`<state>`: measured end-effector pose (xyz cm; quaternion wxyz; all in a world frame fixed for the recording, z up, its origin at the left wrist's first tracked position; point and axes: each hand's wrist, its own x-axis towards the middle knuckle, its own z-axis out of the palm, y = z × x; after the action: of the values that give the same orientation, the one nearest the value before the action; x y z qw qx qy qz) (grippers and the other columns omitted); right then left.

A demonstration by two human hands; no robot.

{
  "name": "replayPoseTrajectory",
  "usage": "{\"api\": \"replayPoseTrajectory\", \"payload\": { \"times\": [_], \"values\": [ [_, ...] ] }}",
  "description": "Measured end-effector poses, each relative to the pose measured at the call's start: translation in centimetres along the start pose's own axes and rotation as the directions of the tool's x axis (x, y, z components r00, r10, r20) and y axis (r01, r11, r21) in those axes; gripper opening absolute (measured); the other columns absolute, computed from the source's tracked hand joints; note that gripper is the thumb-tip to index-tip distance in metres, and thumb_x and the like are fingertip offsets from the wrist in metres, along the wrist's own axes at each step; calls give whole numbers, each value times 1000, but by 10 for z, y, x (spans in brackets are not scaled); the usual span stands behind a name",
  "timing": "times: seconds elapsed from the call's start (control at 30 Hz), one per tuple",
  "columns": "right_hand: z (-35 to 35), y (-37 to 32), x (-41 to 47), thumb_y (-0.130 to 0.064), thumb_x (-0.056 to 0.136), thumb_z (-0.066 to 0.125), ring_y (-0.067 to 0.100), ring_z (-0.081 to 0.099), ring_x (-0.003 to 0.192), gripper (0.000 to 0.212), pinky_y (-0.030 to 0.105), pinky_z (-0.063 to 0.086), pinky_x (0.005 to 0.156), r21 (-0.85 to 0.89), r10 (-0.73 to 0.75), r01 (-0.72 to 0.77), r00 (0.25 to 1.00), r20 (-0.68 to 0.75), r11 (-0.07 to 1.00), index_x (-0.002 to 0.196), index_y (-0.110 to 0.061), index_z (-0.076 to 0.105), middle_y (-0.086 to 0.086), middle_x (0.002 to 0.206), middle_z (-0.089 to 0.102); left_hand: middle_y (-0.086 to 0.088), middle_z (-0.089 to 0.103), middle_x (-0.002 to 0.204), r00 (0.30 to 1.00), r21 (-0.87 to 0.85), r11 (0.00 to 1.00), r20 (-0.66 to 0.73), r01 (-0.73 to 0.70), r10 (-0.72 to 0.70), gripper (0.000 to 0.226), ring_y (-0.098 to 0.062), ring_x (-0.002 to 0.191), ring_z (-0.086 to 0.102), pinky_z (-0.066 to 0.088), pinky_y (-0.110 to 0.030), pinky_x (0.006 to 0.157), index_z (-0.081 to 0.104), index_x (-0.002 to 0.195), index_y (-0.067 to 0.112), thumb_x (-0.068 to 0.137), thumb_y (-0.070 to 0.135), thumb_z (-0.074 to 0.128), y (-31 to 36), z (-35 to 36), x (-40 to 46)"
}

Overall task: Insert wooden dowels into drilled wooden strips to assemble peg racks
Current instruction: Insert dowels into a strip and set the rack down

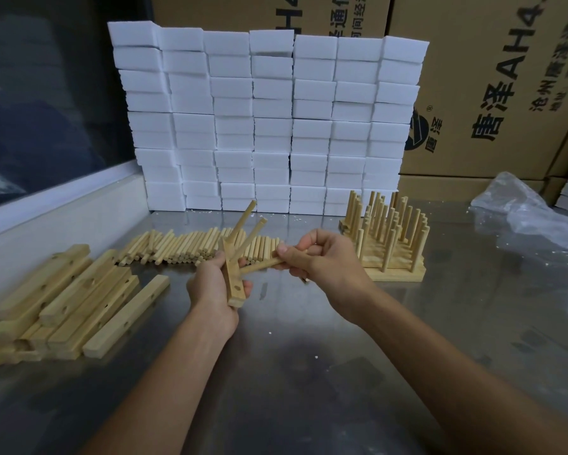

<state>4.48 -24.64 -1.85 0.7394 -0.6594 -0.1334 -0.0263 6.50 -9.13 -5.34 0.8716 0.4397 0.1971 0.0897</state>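
Dowel [264,265] number three is going in: right hand [322,257] pinches it, tip at the drilled strip [232,281] gripped upright in the left hand [214,285], just in front of the loose dowel pile [197,246]. Next, I'd say, a straight push home, then the bottom hole.

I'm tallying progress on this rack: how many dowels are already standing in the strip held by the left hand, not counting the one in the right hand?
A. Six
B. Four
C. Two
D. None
C: two dowels stick up from the strip in the left hand, while the right hand brings a third dowel to it.
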Motion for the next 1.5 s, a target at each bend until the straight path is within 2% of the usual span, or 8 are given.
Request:
{"api": "replayPoseTrajectory", "payload": {
  "times": [0.17, 0.3, 0.53, 0.7, 1.03, 1.17, 1.33, 1.5],
  "values": [
    [0, 4, -5, 4, 78, 78, 17, 73, 67, 24, 18, 52, 58, -224, -51, 75, 992, 114, 972, 73, -3, 55, 18, 84, 74, -3, 68, 82, 1000, 8, 1000, -13, 18, -18, 32, -11, 52, 54, 39, -15, 35, 67, 121, 7, 99, 25, 52, 2, -1, -2],
    [-2, 2, -8, -3, 88, 71, 20, 73, 70, 11, 35, 61, 73, -514, -2, 175, 948, 319, 840, 97, -6, 66, 9, 99, 72, 0, 69, 81, 1000, 14, 1000, -28, 12, -12, 31, -10, 57, 54, 38, -21, 42, 67, 121, 11, 100, 26, 49, 4, -3, -1],
    [9, 9, -12, 3, 95, 49, 7, 63, 68, 53, 27, 58, 67, -605, 104, 214, 889, 446, 767, 139, -26, 49, 2, 93, 58, -4, 64, 73, 1000, 14, 1000, 5, -8, 8, 34, -11, 46, 54, 38, -17, 35, 65, 120, 2, 100, 26, 49, 2, -3, -1],
    [11, 9, -12, -34, 100, 55, 8, 55, 66, 18, 27, 46, 63, -659, -168, 386, 913, 371, 645, 113, -23, 61, -8, 72, 59, -2, 64, 74, 999, 14, 1000, 41, -10, 9, 32, -13, 49, 54, 39, -17, 37, 65, 120, 5, 100, 25, 50, 1, -3, -2],
    [19, -2, -21, -39, 91, 60, -2, 42, 70, 16, 20, 21, 51, -830, -260, 519, 846, 465, 204, 101, -39, 72, -22, 86, 54, -9, 68, 81, 997, -12, 999, 71, 41, -40, 26, -20, 64, 61, 46, -28, 53, 68, 109, 2, 97, 21, 55, -1, 4, -12],
    [20, -9, -21, -34, 91, 61, 13, 61, 85, 17, 25, 29, 60, -821, -228, 551, 827, 514, 148, 102, -37, 74, -13, 99, 66, -5, 63, 73, 998, -9, 999, 47, 35, -35, 20, -18, 60, 57, 41, -27, 50, 67, 105, 5, 97, 20, 56, 0, 4, -14],
    [25, -12, -18, -22, 91, 60, 19, 57, 97, 15, 33, 35, 83, -795, -189, 606, 778, 599, -29, 98, -28, 73, -7, 97, 63, -2, 58, 55, 994, -31, 997, 89, 66, -63, 21, -13, 39, 52, 34, -16, 34, 64, 80, 9, 97, 19, 56, -1, 8, -18],
    [24, -13, -18, -21, 92, 61, 23, 59, 85, 9, 36, 45, 69, -808, -176, 589, 793, 584, -29, 94, -20, 69, -3, 89, 63, -5, 57, 67, 999, -14, 999, 44, 29, -29, 12, -16, 47, 52, 34, -18, 34, 64, 91, 8, 96, 17, 57, -6, 8, -18]
  ]
}}
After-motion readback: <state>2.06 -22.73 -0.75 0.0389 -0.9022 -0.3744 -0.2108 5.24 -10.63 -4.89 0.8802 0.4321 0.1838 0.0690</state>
